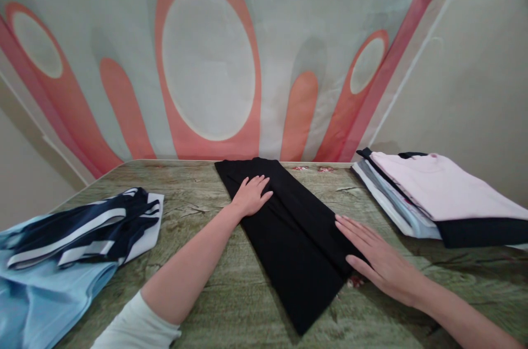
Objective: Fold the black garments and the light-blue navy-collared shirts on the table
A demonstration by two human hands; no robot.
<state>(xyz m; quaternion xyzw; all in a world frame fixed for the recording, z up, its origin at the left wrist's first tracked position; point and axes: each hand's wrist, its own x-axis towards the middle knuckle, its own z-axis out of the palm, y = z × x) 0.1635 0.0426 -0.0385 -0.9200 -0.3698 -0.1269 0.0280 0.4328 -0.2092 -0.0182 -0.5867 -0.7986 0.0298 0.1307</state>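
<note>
A black garment [284, 233], folded into a long strip, lies flat and slantwise on the table in front of me; its kind I cannot make out. My left hand [251, 196] rests palm down on its upper part, fingers stretched out. At the right edge of the cloth, lower down, my right hand [377, 258] lies with its fingers straight, the fingertips touching the fabric. Neither hand grips anything. A lengthwise crease runs down the middle of the garment.
A stack of folded clothes [462, 189], pale pink on top, sits at the right. On the left lie a navy garment with white stripes [91, 228] and light blue clothing [58, 299]. Behind the wood-patterned table [190, 299] rises a patterned wall covering [280, 24].
</note>
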